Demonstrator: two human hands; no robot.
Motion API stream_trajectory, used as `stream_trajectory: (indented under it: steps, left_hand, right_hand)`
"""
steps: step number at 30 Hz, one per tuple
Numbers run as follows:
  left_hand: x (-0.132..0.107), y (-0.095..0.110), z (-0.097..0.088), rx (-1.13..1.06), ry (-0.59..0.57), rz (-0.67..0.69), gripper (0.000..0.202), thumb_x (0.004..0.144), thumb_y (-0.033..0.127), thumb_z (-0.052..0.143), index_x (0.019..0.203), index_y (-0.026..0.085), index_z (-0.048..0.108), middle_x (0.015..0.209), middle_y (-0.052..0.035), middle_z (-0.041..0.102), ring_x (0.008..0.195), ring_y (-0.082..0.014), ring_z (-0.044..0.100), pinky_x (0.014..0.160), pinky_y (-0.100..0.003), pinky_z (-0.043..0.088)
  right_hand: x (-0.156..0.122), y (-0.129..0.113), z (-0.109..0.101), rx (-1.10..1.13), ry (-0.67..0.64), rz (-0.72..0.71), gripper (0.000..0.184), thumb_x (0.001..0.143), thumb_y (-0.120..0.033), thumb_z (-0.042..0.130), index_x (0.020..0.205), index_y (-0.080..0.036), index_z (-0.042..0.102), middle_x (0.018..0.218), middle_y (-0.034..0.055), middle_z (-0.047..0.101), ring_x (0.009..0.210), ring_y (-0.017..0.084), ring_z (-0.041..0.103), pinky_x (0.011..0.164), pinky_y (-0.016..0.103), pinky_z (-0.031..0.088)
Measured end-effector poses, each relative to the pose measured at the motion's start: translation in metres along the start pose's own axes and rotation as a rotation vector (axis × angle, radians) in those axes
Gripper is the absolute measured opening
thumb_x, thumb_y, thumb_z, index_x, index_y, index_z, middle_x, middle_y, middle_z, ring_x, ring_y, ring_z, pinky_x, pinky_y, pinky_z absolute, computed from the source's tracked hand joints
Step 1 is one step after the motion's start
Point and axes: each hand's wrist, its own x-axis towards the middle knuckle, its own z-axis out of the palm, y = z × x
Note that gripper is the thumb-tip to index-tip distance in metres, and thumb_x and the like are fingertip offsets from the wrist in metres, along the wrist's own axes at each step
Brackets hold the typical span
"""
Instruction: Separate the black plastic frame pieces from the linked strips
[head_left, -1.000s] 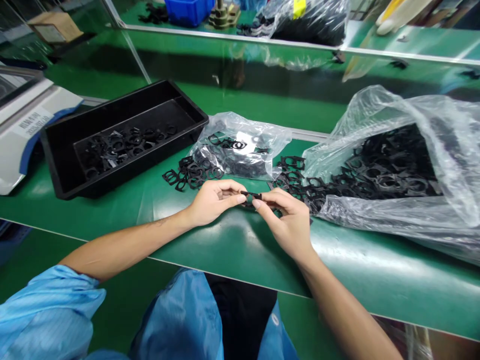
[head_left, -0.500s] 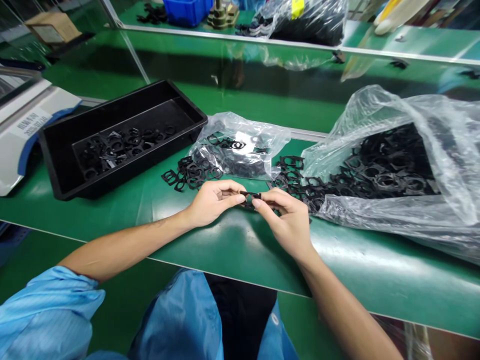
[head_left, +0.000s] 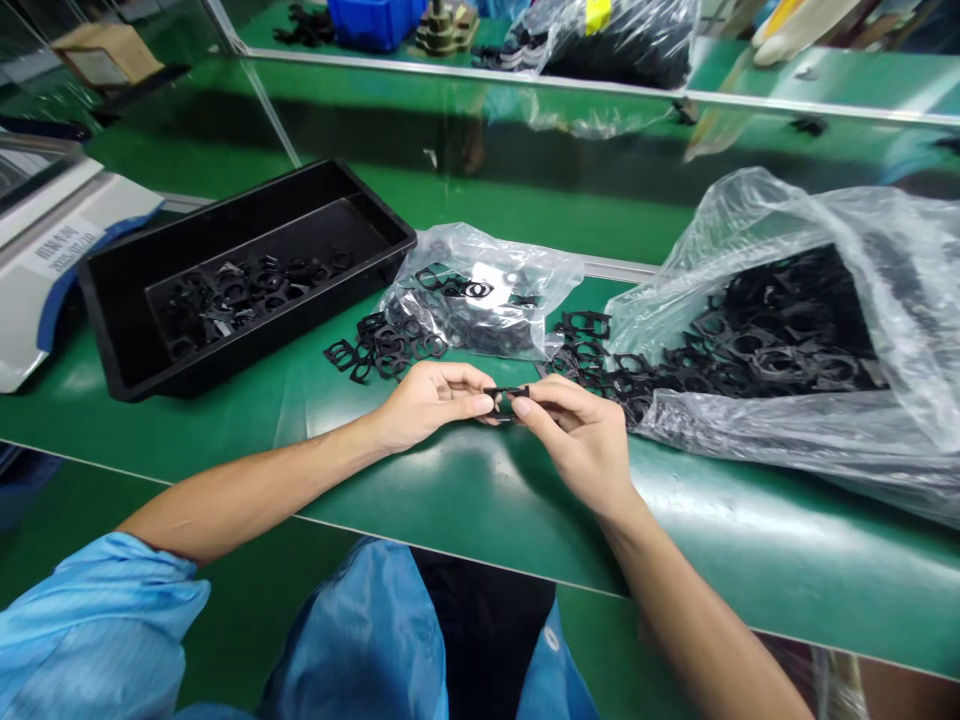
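Observation:
Between my two hands is a small black plastic frame [head_left: 510,392] with a round opening, held just above the green table. My left hand [head_left: 431,405] pinches its left end between thumb and fingers. The thumb and fingers of my right hand [head_left: 581,430] close on its right end. Just behind my left hand lies a small heap of loose black frames [head_left: 382,345]. More such frames [head_left: 589,355] spill out beyond my right hand, from the large clear plastic bag [head_left: 757,425]. My fingers cover part of the held piece.
A black tray [head_left: 247,355] with several black parts stands at the left. A smaller clear bag [head_left: 517,325] of ring-like parts lies behind my hands. At the far left is a white-and-blue device [head_left: 52,240]. A blue bin [head_left: 375,22] stands across the rear divider.
My right hand has shifted slightly right, and the held frame has moved a little right and turned flatter. My left hand stays almost in place.

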Motion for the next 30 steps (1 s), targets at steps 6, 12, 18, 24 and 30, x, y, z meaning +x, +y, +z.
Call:
stream_trajectory:
  steps: [6,12,18,24,30]
  left_hand:
    - [-0.0029,0.0021,-0.0007,0.121,0.035,0.049,0.037,0.071,0.044,0.089,0.083,0.012,0.076,0.077,-0.0072,0.079,0.07,-0.0202,0.077,0.074,-0.032,0.066]
    - [0.0003,-0.0007,-0.003,0.005,0.005,-0.016,0.039,0.067,0.045,0.091,0.084,0.012,0.077,0.081,-0.0078,0.08,0.071,-0.0199,0.077,0.074,-0.033,0.066]
    - [0.0016,-0.0023,-0.0048,-0.05,-0.034,-0.134,0.043,0.066,0.047,0.092,0.088,0.013,0.08,0.082,-0.0095,0.08,0.072,-0.0196,0.078,0.071,-0.03,0.065]
    - [0.0033,-0.0051,-0.0065,-0.059,0.017,-0.155,0.04,0.069,0.044,0.091,0.092,0.013,0.08,0.086,-0.0089,0.081,0.076,-0.0181,0.077,0.081,-0.033,0.065]
    - [0.002,-0.0007,-0.004,-0.054,0.02,-0.142,0.042,0.07,0.046,0.089,0.092,0.011,0.08,0.084,-0.0092,0.08,0.076,-0.018,0.076,0.08,-0.031,0.063]
  right_hand:
    - [0.0007,-0.0015,-0.0006,-0.052,0.028,-0.04,0.018,0.088,-0.037,0.073,0.08,-0.021,0.078,0.073,0.0037,0.068,0.068,0.016,0.06,0.06,0.03,0.052]
    - [0.0037,-0.0016,-0.0005,0.116,0.004,0.091,0.027,0.083,-0.046,0.079,0.075,-0.021,0.077,0.067,0.0017,0.067,0.063,0.015,0.063,0.061,0.03,0.057]
    - [0.0041,-0.0022,-0.0006,0.183,-0.027,0.132,0.026,0.08,-0.045,0.081,0.075,-0.02,0.076,0.065,0.0002,0.067,0.058,0.014,0.064,0.062,0.031,0.06]
    - [-0.0005,-0.0017,0.0038,-0.104,0.083,-0.088,0.008,0.086,-0.023,0.074,0.08,-0.021,0.078,0.072,0.0016,0.068,0.066,0.014,0.063,0.063,0.028,0.056]
    - [0.0,0.0038,0.0051,0.009,0.116,-0.026,0.008,0.084,-0.026,0.076,0.078,-0.02,0.077,0.073,0.0007,0.066,0.063,0.013,0.061,0.058,0.025,0.055]
